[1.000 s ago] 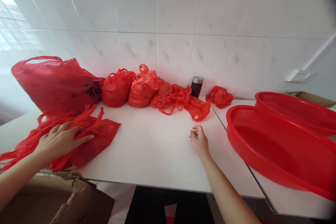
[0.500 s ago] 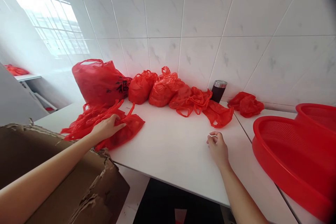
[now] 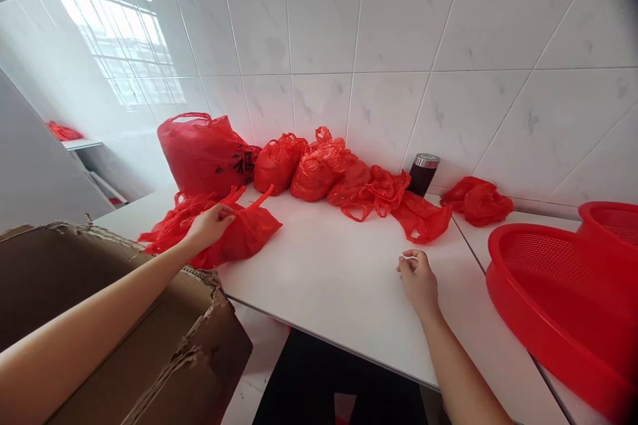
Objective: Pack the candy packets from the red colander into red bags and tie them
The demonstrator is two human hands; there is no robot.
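Observation:
My left hand (image 3: 212,224) is closed in a pinch on a red plastic bag (image 3: 254,232) at the table's left front. This bag lies among other crumpled red plastic, its handle loops sticking up beyond my fingers. What it holds cannot be made out. My right hand (image 3: 419,279) is over the right part of the white table (image 3: 323,279). Its fingers are loosely curled, a small gap shows between them, and nothing is in them. The closest bag to it is a flattened red one (image 3: 421,218).
A torn cardboard box (image 3: 199,352) stands at the front left. Along the tiled wall sit a large red bag (image 3: 204,153), several smaller red bags (image 3: 316,176), a dark flask (image 3: 423,176) and crumpled red plastic (image 3: 478,201). Red perforated baskets (image 3: 538,299) occupy the right.
My left hand has lifted the bag's upper part slightly, and the bag's side now stands up more. My right hand stays nearly still. The whole view has shifted a little.

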